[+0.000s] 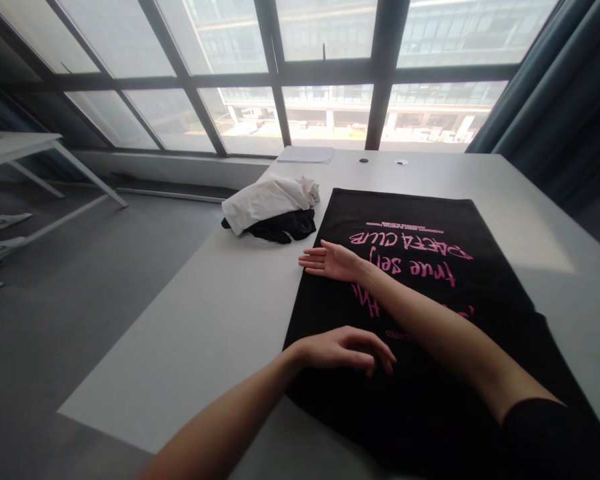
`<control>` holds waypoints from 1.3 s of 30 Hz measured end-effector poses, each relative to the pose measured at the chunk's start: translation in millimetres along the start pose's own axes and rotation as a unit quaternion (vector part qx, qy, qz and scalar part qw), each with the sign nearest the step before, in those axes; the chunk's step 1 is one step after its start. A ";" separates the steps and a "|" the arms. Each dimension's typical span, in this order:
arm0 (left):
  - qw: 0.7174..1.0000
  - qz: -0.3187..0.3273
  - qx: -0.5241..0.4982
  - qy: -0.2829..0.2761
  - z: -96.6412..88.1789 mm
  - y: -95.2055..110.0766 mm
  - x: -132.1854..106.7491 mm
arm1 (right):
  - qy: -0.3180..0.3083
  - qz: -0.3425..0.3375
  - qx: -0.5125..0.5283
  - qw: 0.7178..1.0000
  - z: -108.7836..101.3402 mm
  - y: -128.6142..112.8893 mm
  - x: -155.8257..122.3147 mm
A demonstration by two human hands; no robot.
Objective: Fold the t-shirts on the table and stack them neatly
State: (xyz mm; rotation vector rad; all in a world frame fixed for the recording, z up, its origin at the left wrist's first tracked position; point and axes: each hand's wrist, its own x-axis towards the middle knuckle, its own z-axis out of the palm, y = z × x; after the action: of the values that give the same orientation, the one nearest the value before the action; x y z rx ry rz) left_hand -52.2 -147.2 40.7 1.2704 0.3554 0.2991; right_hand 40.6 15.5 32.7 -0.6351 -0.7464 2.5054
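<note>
A black T-shirt (420,373) with pink lettering, upside down from where I look, lies spread flat on the white table (190,320). My right hand (333,261) reaches across it to the shirt's left edge, fingers stretched out and holding nothing. Part of the lettering is hidden under my right forearm. Nearer to me, my left hand (347,350) is over the lower left part of the shirt. Its fingers are loosely bent and apart, with nothing in them; whether they touch the cloth I cannot tell.
A crumpled white garment (270,200) lies on a black one (285,227) at the table's left edge. Papers (305,155) and two cable holes (363,161) are at the far end. Windows stand behind, a dark curtain (545,87) at right, another table (20,147) at left.
</note>
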 end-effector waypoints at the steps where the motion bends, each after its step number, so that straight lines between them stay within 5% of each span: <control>1: 1.000 0.000 0.001 0.006 0.0 -0.4 -0.2 | -0.004 -0.009 0.005 1.000 1.6 1.1 -2.3; 5: 1.000 -0.010 0.016 -0.009 0.5 0.6 -1.5 | -0.047 -0.001 0.003 0.999 8.0 15.6 -14.8; 10: 1.000 -0.010 0.025 -0.011 3.8 5.3 -1.4 | 0.053 -0.113 0.074 0.989 7.2 15.2 -27.3; 18: 0.997 0.004 -0.060 0.051 5.3 3.0 1.5 | 0.058 -0.194 0.113 0.973 -5.7 -1.5 -53.2; 24: 0.954 0.053 -0.226 0.190 -15.9 24.1 -21.0 | 0.007 -0.156 0.077 0.985 -20.1 7.3 -56.8; 30: 0.848 0.100 -0.279 0.439 -74.5 24.5 -38.9 | 0.027 -0.150 0.082 0.985 -31.7 7.0 -51.5; 35: 0.847 0.091 -0.250 0.459 -87.3 19.0 -37.8 | 0.055 -0.156 0.098 0.981 -33.6 10.1 -50.4; 39: 0.831 0.139 -0.252 0.476 -83.4 17.9 -34.6 | 0.004 -0.168 0.099 0.981 -28.4 9.9 -56.2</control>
State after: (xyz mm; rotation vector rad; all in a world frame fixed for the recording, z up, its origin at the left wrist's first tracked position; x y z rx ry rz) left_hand -119.0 -83.8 39.9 0.5557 0.8712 1.2145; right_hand 97.7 -10.7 22.3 -0.4104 -0.5388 2.2271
